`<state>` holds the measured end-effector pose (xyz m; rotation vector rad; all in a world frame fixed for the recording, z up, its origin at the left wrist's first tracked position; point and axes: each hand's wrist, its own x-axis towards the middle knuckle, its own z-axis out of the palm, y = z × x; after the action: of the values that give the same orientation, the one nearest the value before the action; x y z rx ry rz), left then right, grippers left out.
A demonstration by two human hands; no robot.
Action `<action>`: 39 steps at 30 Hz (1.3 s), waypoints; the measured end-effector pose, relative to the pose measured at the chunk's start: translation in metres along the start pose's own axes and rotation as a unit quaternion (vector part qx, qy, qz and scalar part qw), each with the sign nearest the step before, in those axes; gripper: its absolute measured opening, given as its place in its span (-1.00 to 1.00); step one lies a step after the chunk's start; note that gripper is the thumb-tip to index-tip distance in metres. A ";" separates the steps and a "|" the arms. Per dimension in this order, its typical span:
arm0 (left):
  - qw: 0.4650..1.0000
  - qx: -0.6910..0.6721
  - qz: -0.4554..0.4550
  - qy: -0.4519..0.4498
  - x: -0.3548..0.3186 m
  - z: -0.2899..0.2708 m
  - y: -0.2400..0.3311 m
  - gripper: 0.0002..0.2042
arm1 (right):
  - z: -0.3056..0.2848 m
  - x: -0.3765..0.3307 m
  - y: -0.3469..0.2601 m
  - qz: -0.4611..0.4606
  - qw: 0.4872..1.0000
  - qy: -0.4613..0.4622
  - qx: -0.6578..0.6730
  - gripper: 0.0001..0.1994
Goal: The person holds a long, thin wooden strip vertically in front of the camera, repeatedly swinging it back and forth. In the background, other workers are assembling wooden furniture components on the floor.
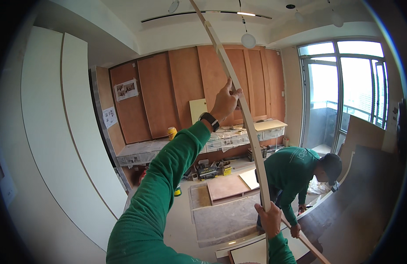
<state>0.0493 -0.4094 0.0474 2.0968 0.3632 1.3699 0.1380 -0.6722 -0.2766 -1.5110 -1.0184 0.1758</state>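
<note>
Plywood-lined walls face me as my left hand (226, 102) grips a long wooden strip (238, 94) high up, my right hand (270, 218) clamping its lower end, the strip running upright between both grips.

Plywood-panelled back wall (177, 88), covered workbench (190, 145) below — tall windows (344, 88) at right, white boards (58, 132) leaning left.

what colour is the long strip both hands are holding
Pale, off-white wood colour. The long strip shows best in the head view, held by the left hand and right hand.
</note>
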 end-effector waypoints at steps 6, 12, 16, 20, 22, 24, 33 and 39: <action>1.000 0.003 0.014 0.000 -0.045 0.007 0.018 -0.23 | -0.011 -0.039 0.014 0.018 1.000 0.001 -0.018 -0.63; 1.000 0.015 0.023 0.007 -0.061 0.007 0.032 -0.23 | -0.021 -0.057 0.021 0.018 1.000 -0.012 -0.001 -0.65; 0.999 0.033 0.014 0.024 -0.043 -0.002 0.023 -0.23 | -0.019 -0.044 0.009 0.013 0.999 -0.037 0.006 -0.60; 0.999 0.015 -0.002 0.034 -0.028 -0.007 0.025 -0.23 | -0.014 -0.022 -0.008 0.001 0.999 -0.037 -0.006 -0.57; 0.999 0.026 -0.017 0.027 -0.022 -0.007 0.021 -0.22 | -0.011 -0.016 -0.006 -0.005 0.999 -0.034 -0.004 -0.56; 0.999 0.015 -0.010 0.037 -0.020 -0.010 0.017 -0.22 | -0.009 -0.015 -0.009 -0.010 0.999 -0.034 -0.001 -0.55; 0.999 -0.025 -0.012 0.019 -0.080 0.000 0.051 -0.18 | -0.015 -0.081 0.015 -0.021 1.000 -0.001 -0.022 -0.56; 0.999 0.029 0.044 -0.010 -0.163 0.006 0.086 -0.15 | -0.019 -0.160 0.052 -0.019 0.998 -0.018 -0.052 -0.61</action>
<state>-0.0232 -0.5642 -0.0211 2.1959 0.3103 1.4040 0.0794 -0.7865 -0.3872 -1.5854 -1.0994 0.1255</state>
